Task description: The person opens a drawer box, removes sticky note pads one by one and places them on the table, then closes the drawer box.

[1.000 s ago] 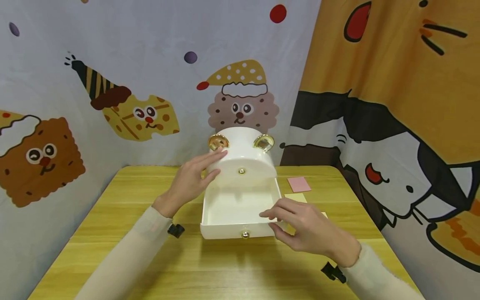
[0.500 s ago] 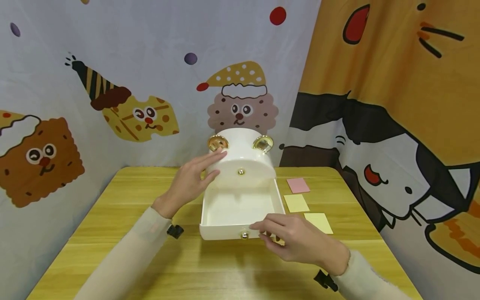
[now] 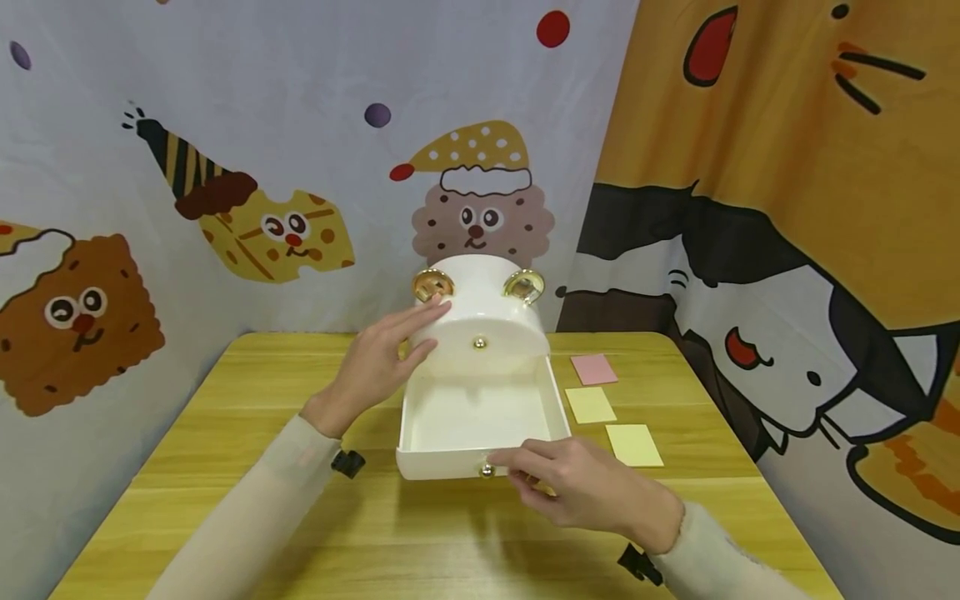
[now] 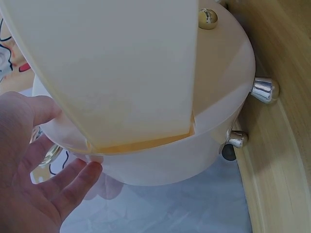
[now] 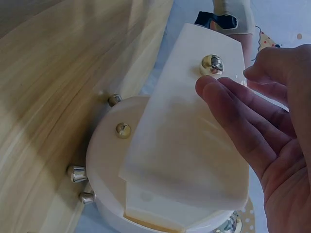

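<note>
Drawer [image 3: 431,464] out, R hand [image 3: 592,490] shifted L to gold knob [image 3: 487,471].
Now w/in reach; fingers loose, w/o grip. L hand [image 3: 375,354] relaxed on wht cabinet [image 3: 483,292].

Table [image 3: 450,554]: yellowish wood grain, rounded far corners.
Box [image 3: 483,287]: white, standing on shiny metal feet [image 4: 265,90] toward the table's far side, its drawer [image 3: 480,408] jutting frontward.
Pink note [image 3: 594,369]: square, flat, right of the box.
Middle yellow note [image 3: 590,405]: flat, just in front of the pink one.
Front yellow note [image 3: 634,446]: flat, farthest right.
</note>
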`<state>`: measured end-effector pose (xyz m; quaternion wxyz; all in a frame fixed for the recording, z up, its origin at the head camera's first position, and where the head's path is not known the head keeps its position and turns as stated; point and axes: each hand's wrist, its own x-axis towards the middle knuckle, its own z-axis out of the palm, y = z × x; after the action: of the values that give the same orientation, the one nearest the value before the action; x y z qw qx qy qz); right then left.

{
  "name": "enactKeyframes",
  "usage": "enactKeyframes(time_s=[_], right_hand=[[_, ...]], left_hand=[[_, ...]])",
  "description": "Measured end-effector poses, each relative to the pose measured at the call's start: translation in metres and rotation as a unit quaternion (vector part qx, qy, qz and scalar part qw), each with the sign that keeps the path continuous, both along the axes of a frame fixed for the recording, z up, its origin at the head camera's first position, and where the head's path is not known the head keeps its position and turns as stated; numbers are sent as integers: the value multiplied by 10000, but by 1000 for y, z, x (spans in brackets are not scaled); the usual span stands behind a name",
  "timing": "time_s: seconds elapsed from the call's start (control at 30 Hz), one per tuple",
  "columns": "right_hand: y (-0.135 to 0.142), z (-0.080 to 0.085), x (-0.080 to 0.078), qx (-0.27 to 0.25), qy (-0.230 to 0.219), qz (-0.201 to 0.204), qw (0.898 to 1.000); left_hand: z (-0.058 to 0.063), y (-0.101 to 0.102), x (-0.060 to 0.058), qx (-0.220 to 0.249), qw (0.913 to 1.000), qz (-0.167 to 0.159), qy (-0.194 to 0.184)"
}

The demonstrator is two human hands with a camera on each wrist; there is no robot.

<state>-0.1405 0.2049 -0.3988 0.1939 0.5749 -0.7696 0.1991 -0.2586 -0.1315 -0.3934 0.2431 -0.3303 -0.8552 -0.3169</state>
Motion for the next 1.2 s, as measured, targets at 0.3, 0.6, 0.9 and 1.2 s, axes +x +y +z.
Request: enactKeyframes(time_s=[0.3, 0.6, 0.9, 1.2], right_hand=[[-5, -10, -1, 147, -13, -57, 9999], [-9, -17, 1, 256, 242, -216, 9991], [-12, -21, 1, 267, 305, -305, 9987], [-15, -24, 2, 305, 149, -475, 9983]], left_hand=[[-1, -1, 2, -17, 9999, 109, 133], [-4, 0, 1, 16, 9998, 87, 180], [-4, -1, -1, 1, 9997, 76, 212], [-2, 1, -2, 5, 9997, 6, 226]])
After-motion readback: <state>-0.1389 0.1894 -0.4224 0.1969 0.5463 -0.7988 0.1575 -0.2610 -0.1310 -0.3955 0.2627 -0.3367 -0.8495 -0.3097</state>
